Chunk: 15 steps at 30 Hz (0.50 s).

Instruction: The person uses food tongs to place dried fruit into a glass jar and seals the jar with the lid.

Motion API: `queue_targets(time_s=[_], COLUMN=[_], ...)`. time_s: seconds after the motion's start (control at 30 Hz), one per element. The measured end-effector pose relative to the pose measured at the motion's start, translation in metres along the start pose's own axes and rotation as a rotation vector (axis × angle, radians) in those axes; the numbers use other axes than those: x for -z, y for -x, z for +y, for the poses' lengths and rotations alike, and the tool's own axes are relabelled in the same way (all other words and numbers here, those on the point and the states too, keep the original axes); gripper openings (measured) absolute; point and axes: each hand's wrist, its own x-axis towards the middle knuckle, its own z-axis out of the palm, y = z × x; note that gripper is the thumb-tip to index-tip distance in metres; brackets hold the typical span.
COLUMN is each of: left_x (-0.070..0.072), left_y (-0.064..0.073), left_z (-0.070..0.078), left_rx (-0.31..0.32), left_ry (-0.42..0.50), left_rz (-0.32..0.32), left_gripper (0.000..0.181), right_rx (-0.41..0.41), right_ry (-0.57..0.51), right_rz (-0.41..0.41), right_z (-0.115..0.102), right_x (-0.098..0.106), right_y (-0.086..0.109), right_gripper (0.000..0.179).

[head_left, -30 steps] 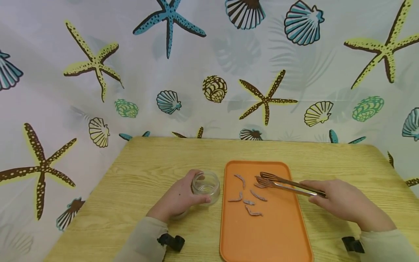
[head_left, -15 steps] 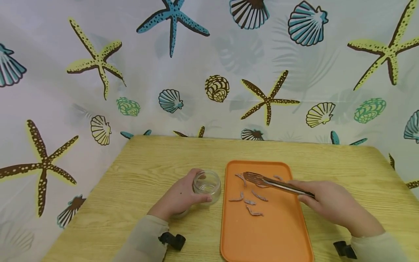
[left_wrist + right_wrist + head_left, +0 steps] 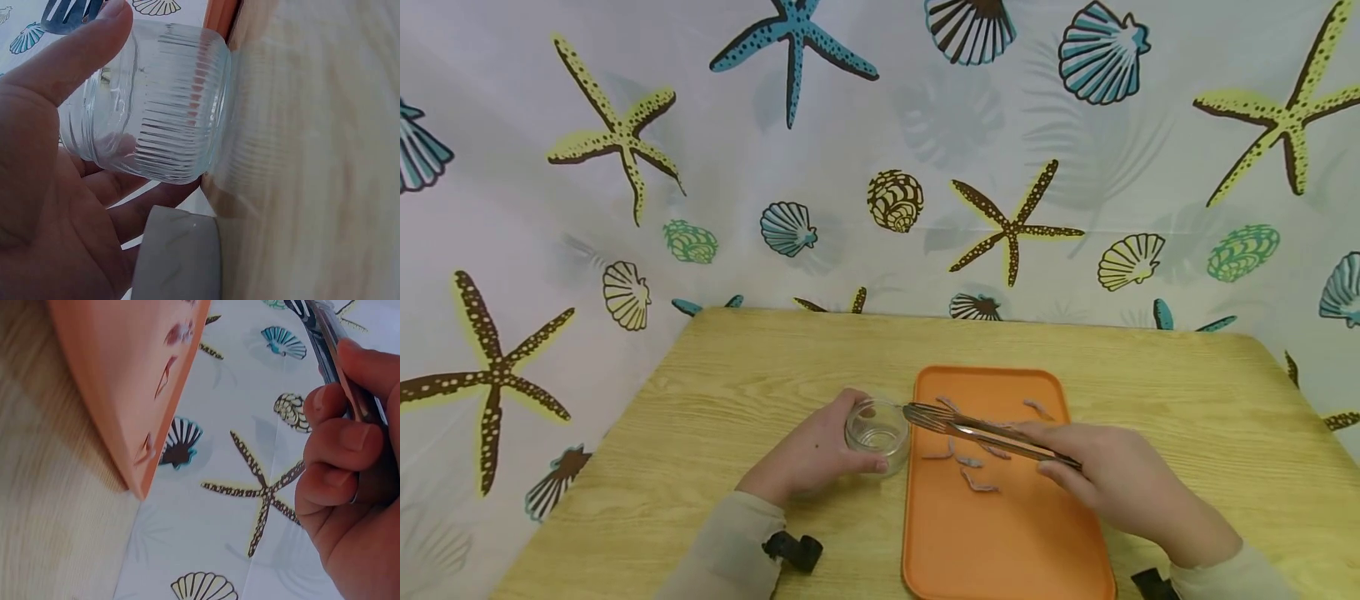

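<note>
My left hand (image 3: 816, 450) grips a clear glass jar (image 3: 880, 442) just left of the orange tray (image 3: 1007, 542), thumb and fingers around its side. In the left wrist view the jar (image 3: 181, 106) has ribbed walls and stands on the table. My right hand (image 3: 1112, 479) holds metal tongs (image 3: 992, 437) by the handles, and their slotted tips (image 3: 69, 15) reach the jar's rim. I cannot tell whether anything is between the tips. Several thin greyish-pink strips lie on the tray's far half, such as one strip (image 3: 977, 482) in the middle and another (image 3: 1037, 407) at the far right.
The wooden table (image 3: 760, 367) runs back to a cloth (image 3: 835, 167) printed with starfish and shells. In the left wrist view a grey rounded object (image 3: 178, 250) stands close to the left fingers.
The tongs, spread over the strips at first, have been squeezed together and moved left across the tray to the jar's rim. The left hand and jar have hardly moved.
</note>
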Motion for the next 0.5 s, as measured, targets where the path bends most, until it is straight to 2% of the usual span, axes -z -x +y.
queue_targets(time_s=[0.27, 0.5], left_x=[0.002, 0.002], left_y=[0.002, 0.002], left_z=[0.001, 0.001], left_rx=[-0.006, -0.004], left_ry=[-0.008, -0.031], left_rz=[-0.036, -0.048], left_gripper=[0.092, 0.095], right_rx=[0.006, -0.006], right_ry=[0.016, 0.025], right_rz=[0.025, 0.066], right_z=[-0.016, -0.026], right_x=[-0.011, -0.018], right_y=[-0.003, -0.005], right_gripper=[0.049, 0.057])
